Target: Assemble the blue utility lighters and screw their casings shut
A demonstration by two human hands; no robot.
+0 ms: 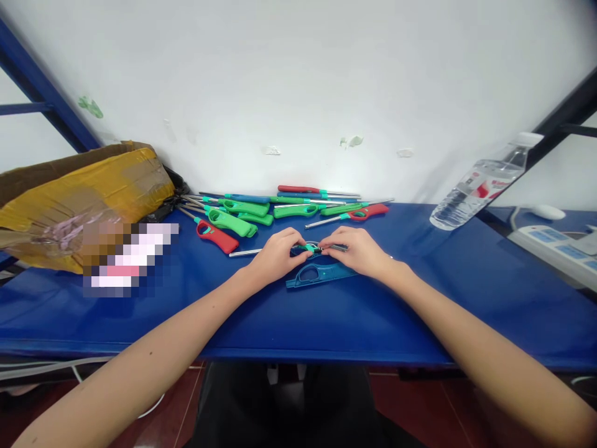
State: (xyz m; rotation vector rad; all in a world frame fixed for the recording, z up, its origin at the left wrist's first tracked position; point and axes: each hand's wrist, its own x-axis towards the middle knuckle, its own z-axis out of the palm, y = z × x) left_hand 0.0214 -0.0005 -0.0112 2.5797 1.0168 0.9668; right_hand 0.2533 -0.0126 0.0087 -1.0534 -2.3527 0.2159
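Observation:
Near the middle of the table, my left hand (278, 252) is closed, its thumb and fingers pinching the teal-green trigger (311, 248) of an opened stick lighter. A metal tube (245, 253) sticks out to the left from under that hand. My right hand (358, 250) is closed too, fingertips at the small dark and metallic parts beside the trigger; exactly what it grips is partly hidden. A thin wire loops between the hands. Just below them a loose blue lighter casing half (321, 274) lies on the table, its right end hidden by my right hand.
Several red, green and blue stick lighters (233, 222) lie along the wall. A taped cardboard box (88, 205) stands at left, near a blurred packet (133, 258). A water bottle (480, 183) leans at right, with a white power strip (559, 252) beyond. The blue table (280, 330) ends in front.

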